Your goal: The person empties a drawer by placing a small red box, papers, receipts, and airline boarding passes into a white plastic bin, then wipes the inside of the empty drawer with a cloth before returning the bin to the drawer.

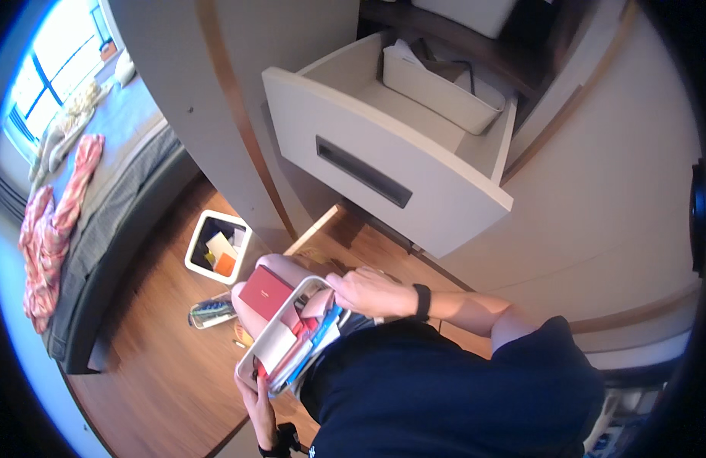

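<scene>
A white storage bin (248,362) rests tilted across my lap. Upright papers, red packets and a blue folder-like item (320,336) crowd its inside. My left hand (253,398) grips its near left end, with fingers closed about the rim. At the opposite end, my right hand (372,291) has its fingers curled on the rim corner. A flat dark red booklet or box (266,293) lies on my leg against the bin's outer side.
A pulled-out white drawer (368,164) holding a white bin (437,93) stands ahead. Left on the wooden floor are a white-rimmed wastebasket (242,252) with papers and a small tray (213,324) of items. A bed (131,153) with rumpled cloth stands farther left.
</scene>
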{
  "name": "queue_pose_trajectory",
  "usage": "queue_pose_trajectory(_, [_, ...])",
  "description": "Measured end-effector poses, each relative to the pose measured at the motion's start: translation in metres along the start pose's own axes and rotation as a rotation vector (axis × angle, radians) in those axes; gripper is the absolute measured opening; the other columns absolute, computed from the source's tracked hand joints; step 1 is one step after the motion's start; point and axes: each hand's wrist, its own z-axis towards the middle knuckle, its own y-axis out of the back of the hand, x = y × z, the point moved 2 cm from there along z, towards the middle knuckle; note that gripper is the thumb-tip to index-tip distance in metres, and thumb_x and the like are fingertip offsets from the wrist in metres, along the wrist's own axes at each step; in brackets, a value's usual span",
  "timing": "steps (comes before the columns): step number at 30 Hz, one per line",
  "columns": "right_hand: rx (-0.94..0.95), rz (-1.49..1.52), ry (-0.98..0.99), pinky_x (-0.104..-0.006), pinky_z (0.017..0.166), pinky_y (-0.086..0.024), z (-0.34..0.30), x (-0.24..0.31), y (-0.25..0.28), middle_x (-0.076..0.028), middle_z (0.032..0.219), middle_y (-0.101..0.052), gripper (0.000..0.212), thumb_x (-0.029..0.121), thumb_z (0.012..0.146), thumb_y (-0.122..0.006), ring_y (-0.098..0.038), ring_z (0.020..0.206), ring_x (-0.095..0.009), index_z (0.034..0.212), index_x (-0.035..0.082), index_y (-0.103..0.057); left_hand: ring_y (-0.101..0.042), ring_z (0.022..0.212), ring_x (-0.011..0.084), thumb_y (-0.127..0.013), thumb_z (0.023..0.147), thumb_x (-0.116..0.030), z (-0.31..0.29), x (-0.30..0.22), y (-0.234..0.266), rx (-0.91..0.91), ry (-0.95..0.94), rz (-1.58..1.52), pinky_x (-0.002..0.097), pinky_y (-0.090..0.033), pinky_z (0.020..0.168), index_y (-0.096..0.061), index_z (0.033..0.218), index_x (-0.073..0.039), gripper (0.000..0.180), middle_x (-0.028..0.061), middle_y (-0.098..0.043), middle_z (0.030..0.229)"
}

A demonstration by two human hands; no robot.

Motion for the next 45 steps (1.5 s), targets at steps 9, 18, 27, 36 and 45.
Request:
queue_pose_trajectory(9, [-0.077,0.347,-0.021,-0.0408,0.051,-0.043,-0.048,0.077,0.161,-0.017,0.061,-0.058,0.037,0.029,0.093,-0.056,-0.058,0.054,-0.032,0.115,-0.001,-0.053,-0.057,0.094,0.0150,-0.043,0.098,-0.011,0.022,-0.218,0.029,-0.200,-0.386,0.371,0.0295,-0.046,0.083,-0.054,0.117,0.003,0.026,0.0105,-0.062,0.103])
queue_pose_trajectory(18, [-0.863,0.627,0.097,-0.0203,0.046,-0.034,-0.118,0.028,0.251,0.000,0.064,-0.056,0.034,0.022,0.093,-0.050,-0.042,0.047,-0.004,0.112,-0.004,-0.061,-0.050,0.117,0.0173,-0.052,0.095,-0.021,0.132,-0.386,0.072,-0.156,-0.653,0.463,0.0265,-0.036,0.100,-0.055,0.126,0.002,0.038,0.0106,-0.052,0.130])
queue_pose_trajectory(27, [-0.626,-0.087,0.651,-0.0226,0.049,-0.038,-0.077,0.070,0.402,-0.001,0.063,-0.053,0.024,0.019,0.091,-0.056,-0.049,0.052,-0.009,0.097,-0.004,-0.061,-0.049,0.119,0.0174,-0.051,0.097,-0.021,0.190,-0.387,0.045,0.026,-0.672,0.315,0.0292,-0.039,0.100,-0.053,0.130,0.000,0.039,0.0110,-0.050,0.132])
queue_pose_trajectory(36, [0.001,-0.453,-0.182,-0.0309,0.074,-0.049,0.117,-0.047,0.367,-0.012,0.094,-0.064,0.042,0.030,0.090,-0.052,-0.062,0.084,-0.021,0.122,0.003,-0.055,-0.048,0.120,0.0184,-0.054,0.095,-0.018,0.166,-0.295,0.089,-0.072,-0.572,0.514,0.0278,-0.035,0.102,-0.051,0.127,0.008,0.041,0.0133,-0.052,0.129])
queue_pose_trajectory(45, [0.767,-1.055,-0.439,-0.0447,0.081,-0.050,0.103,-0.126,0.289,-0.028,0.110,-0.057,0.062,0.039,0.078,-0.064,-0.058,0.103,-0.037,0.129,0.009,-0.047,-0.054,0.089,0.0098,-0.050,0.098,-0.019,0.146,-0.239,0.056,0.031,-0.205,0.157,0.0223,-0.042,0.080,-0.057,0.109,0.005,0.027,0.0053,-0.061,0.096])
